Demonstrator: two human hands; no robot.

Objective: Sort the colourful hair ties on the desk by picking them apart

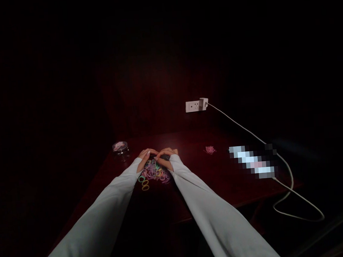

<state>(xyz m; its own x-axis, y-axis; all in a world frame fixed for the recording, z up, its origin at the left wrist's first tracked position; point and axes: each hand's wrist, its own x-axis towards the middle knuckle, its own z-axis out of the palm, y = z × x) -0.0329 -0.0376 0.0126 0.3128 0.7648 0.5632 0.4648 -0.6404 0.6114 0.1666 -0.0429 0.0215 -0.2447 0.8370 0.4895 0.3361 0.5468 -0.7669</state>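
L hand and R hand are cupped round the far side of a pile of small elastic bands, fingers curved inward and brought close together at the tips; whether any band is pinched cannot be told. Pile (mixed cols: purple, pink, green, yellow) is located btwn the hands and on the near side of them. Green band and yellow bands are scattered at the near L edge, below L hand. Both arms are covered by grey sleeves. Clear round container, pink on top, is placed L of L hand, slightly beyond. Pink clump, prob. bands, is set apart, R of R hand. Farther R: lit device, pixelated, joined by white cable to plugged-in charger at wall socket, beyond R hand. All but socket, charger and part of cable are borne by dark red table.
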